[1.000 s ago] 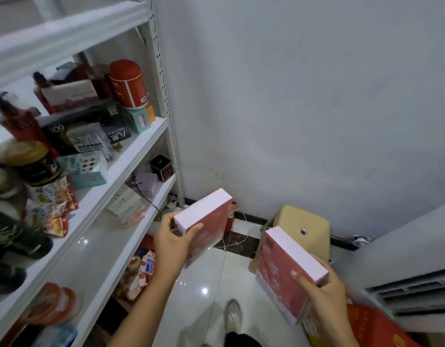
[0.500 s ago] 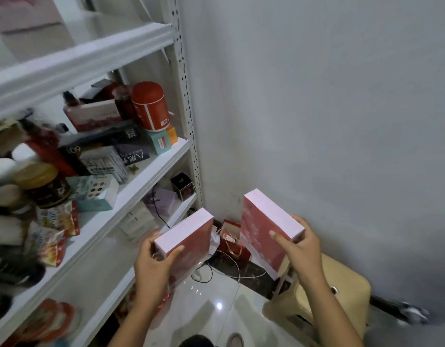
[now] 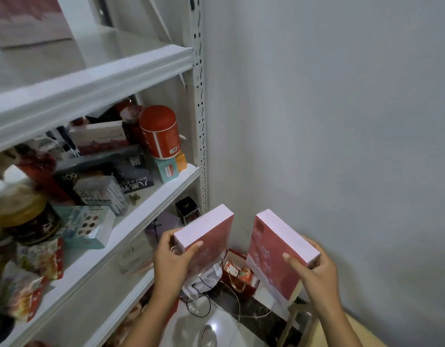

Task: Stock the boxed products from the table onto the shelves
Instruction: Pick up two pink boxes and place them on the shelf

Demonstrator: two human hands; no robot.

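Left hand [image 3: 170,257], right hand [image 3: 316,270] grip boxes [image 3: 212,240] edge-up, seemingly pointing away.

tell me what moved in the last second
The right hand swung the right red box from low on the right up and leftward, next to the left red box held by the left hand, in front of the shelves. Unchanged: each hand grips its own box; neither is shelved.

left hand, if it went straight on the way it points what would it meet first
Probably the small black box at the end of the lower shelf, just beyond the pink box the left hand holds; depth is unclear, so it may pass in front.
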